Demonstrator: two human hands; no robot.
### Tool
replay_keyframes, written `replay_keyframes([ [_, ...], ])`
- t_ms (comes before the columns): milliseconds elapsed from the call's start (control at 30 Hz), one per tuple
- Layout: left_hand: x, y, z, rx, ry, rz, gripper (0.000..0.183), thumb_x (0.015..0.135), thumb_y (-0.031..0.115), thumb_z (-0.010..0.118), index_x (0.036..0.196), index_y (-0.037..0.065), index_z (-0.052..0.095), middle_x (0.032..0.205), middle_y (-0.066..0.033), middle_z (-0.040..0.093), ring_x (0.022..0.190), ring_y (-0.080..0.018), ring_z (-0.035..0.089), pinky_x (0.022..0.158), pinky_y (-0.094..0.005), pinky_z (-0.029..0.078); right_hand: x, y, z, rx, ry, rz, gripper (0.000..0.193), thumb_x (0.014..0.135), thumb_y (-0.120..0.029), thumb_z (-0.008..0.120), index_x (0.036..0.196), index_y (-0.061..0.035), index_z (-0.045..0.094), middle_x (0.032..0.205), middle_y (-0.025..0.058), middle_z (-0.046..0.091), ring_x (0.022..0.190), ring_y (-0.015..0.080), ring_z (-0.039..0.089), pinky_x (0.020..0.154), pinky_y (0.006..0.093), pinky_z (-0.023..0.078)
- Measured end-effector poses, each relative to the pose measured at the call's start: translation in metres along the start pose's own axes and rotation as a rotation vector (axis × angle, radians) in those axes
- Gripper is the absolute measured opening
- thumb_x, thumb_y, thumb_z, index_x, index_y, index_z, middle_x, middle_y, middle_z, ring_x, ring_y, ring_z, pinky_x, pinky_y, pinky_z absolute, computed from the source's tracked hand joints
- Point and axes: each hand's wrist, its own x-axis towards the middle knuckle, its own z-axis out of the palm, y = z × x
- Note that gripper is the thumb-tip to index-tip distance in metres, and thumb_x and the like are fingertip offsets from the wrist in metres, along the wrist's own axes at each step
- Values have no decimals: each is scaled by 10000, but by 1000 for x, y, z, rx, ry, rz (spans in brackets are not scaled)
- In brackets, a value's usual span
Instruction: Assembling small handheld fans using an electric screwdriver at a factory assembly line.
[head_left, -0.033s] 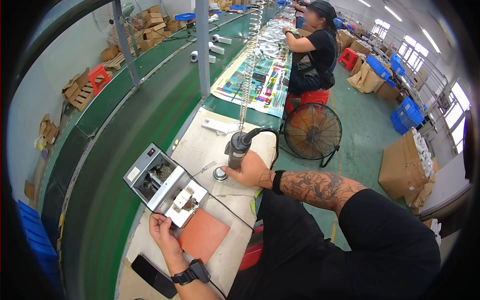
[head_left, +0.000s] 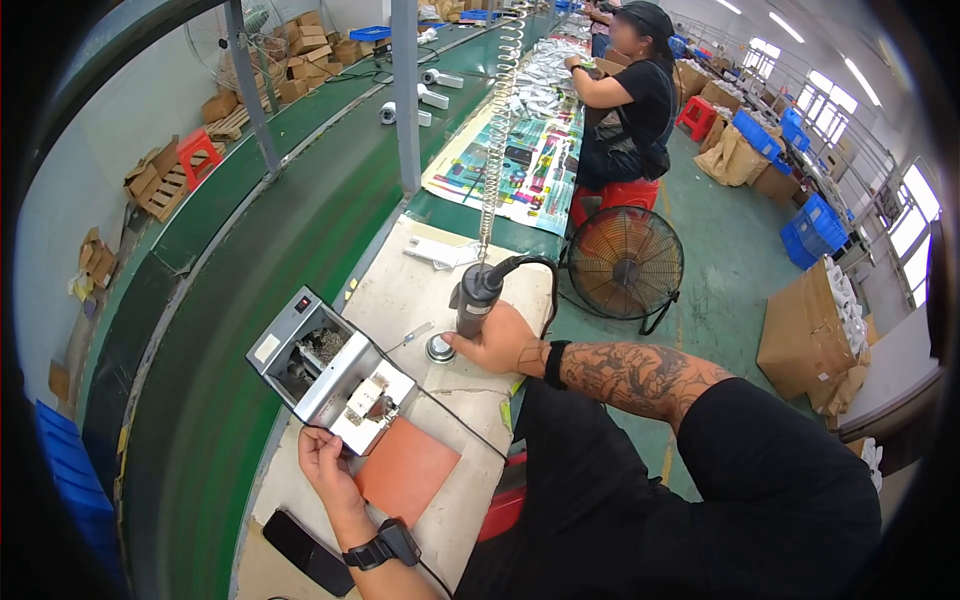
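A black electric screwdriver (head_left: 477,302) hangs upright from a coiled spring over the bench. My right hand (head_left: 500,340) closes round its lower part, which the hand partly hides; the thumb lies beside a round silver-rimmed piece (head_left: 440,348) on the bench. A grey screw feeder (head_left: 345,370) with an open hopper of small screws stands to the left. My left hand (head_left: 325,462) has its fingers and thumb closed at the near corner of the feeder; whether anything small is between them cannot be seen. An orange-red sheet (head_left: 410,468) lies beside the feeder.
A black phone (head_left: 305,552) lies at the near bench end; a white handle-shaped part (head_left: 440,250) at the far end. A green conveyor (head_left: 225,420) runs along the left. On the right stand a floor fan (head_left: 625,270), a seated co-worker (head_left: 640,100) and a carton (head_left: 810,330).
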Motion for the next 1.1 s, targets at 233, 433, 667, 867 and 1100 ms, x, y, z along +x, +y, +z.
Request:
replay_keyframes([
  [233, 1, -1, -4, 18, -22, -2, 154, 938, 88, 685, 945, 106, 533, 900, 26, 575, 813, -74, 512, 754, -227, 401, 1, -3, -1, 5, -12, 14, 512, 1015, -567, 689, 946, -60, 713, 713, 199, 717, 685, 456, 692, 707, 538, 536],
  [433, 2, -7, -5, 61, -11, 47, 220, 960, 74, 749, 947, 105, 532, 907, 25, 575, 821, -69, 498, 777, -226, 390, 1, -5, -2, 20, 7, 11, 507, 1014, -564, 687, 923, -65, 705, 707, 196, 713, 685, 455, 690, 710, 542, 534],
  [667, 1, -5, -7, 26, -13, -4, 113, 938, 103, 654, 958, 97, 543, 906, 18, 573, 816, -86, 503, 757, -248, 395, 1, -3, -1, 7, 25, 4, 501, 1012, -559, 690, 905, -69, 700, 704, 188, 714, 682, 454, 687, 709, 539, 538],
  [867, 3, -7, -11, -15, -32, -20, 58, 928, 129, 579, 962, 95, 547, 889, 10, 568, 792, -96, 495, 736, -264, 401, 1, -5, -1, 33, 50, -9, 498, 1016, -553, 688, 899, -68, 699, 697, 183, 713, 675, 449, 686, 713, 530, 539],
  [1100, 1, -5, -7, 27, 2, -11, 116, 923, 76, 650, 960, 105, 545, 899, 22, 577, 814, -81, 505, 753, -247, 401, 1, -3, 0, 0, 8, -6, 509, 1025, -565, 671, 903, -72, 702, 694, 185, 711, 674, 443, 687, 722, 530, 539],
])
